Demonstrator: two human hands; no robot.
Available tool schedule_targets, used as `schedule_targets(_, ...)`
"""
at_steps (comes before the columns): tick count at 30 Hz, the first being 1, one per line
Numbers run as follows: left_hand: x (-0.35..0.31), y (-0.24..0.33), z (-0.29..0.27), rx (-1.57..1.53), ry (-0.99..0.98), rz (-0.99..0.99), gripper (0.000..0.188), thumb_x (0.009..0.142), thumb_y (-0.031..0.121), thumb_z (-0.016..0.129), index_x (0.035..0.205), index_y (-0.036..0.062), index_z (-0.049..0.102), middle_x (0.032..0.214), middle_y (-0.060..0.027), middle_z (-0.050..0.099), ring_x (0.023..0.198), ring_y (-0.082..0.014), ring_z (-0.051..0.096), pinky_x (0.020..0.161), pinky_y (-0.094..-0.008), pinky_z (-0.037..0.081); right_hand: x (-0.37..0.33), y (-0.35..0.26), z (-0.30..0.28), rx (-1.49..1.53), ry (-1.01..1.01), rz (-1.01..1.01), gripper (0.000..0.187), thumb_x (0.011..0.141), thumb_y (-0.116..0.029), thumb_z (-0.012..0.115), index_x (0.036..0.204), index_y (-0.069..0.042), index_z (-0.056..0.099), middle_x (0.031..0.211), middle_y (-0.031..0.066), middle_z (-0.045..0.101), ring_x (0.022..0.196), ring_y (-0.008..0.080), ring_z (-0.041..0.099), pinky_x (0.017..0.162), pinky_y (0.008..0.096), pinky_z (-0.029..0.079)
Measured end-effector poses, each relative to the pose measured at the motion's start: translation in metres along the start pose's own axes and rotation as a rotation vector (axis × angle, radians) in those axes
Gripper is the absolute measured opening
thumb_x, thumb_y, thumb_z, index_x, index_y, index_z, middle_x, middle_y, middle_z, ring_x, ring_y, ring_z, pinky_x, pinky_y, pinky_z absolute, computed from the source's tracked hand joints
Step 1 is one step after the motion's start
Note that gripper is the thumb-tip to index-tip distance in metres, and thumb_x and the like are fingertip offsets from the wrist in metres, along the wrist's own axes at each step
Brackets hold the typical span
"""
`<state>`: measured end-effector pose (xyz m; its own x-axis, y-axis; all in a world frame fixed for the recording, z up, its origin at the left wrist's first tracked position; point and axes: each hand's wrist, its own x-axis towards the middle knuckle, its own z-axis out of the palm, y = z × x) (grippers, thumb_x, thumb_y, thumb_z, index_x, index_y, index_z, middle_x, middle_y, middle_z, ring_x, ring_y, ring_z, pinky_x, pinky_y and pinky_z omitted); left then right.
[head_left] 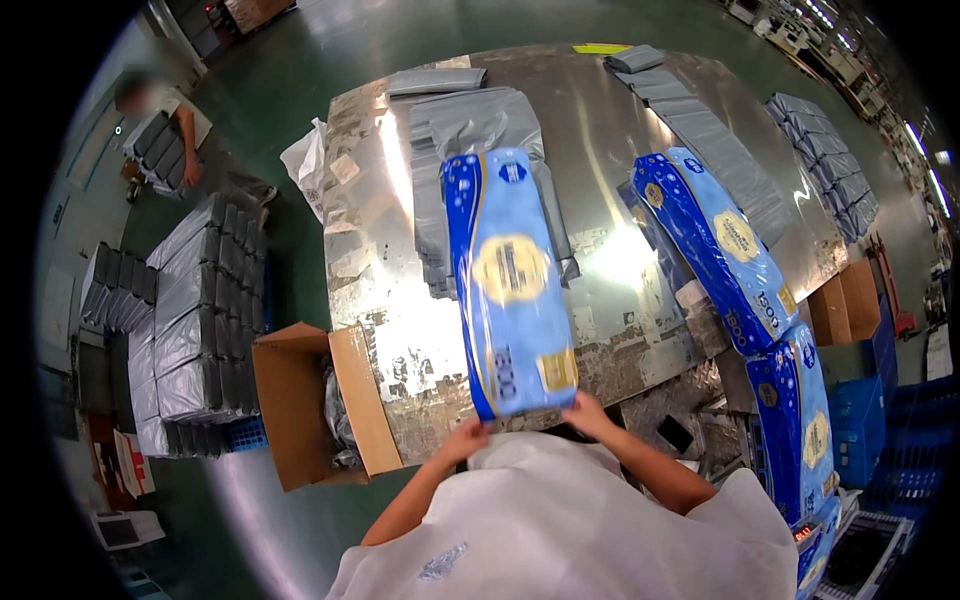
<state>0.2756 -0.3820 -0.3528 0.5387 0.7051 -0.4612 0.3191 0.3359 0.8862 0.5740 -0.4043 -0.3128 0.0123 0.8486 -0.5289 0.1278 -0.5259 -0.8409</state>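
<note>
A long blue plastic-wrapped pack (512, 285) with a cream label lies lengthwise before me, its far part over a stack of flat grey plastic bags (430, 190). My left hand (468, 438) is closed at the pack's near left corner. At the near right corner, my right hand (588, 412) has its fingers closed on the wrap. The undersides of both grips are hidden. To the right, a second blue pack (715, 245) slants across the table, and another blue pack (795, 425) sits just below its near end.
The metal table (600, 345) has worn, patchy edges. More grey bags (700, 130) lie at its far right. An open cardboard box (290, 410) stands left, beside stacked grey parcels (190, 330). A person (165, 140) carries parcels at the far left. Blue crates (855, 420) stand right.
</note>
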Motion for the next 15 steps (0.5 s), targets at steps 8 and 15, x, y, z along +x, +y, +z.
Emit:
schedule_targets(8, 0.043, 0.011, -0.152, -0.113, -1.041, -0.398, 0.036, 0.077, 0.017, 0.061, 0.112, 0.0085, 0.056, 0.109, -0.0091, 0.059, 0.097, -0.0167, 0.056, 0.081, -0.0307, 0.045, -0.024, 0.078, -0.053, -0.562, -1.333, 0.331, 0.031, 0.078, -0.022, 0.056, 0.102, -0.004, 0.06, 0.09, 0.0091, 0.063, 0.078, 0.0152, 0.056, 0.063, 0.0332, 0.047)
schedule_targets(15, 0.336, 0.151, -0.251, 0.783, 0.547, 0.782, 0.047, 0.077, -0.005, 0.038, 0.122, 0.0084, 0.045, 0.117, -0.017, 0.049, 0.102, -0.0294, 0.05, 0.086, -0.0338, 0.041, 0.144, -0.012, -0.09, -1.133, -0.376, -0.1, 0.02, 0.071, -0.019, 0.054, 0.077, -0.003, 0.064, 0.074, 0.0161, 0.063, 0.069, 0.0307, 0.061, 0.057, 0.0413, 0.047)
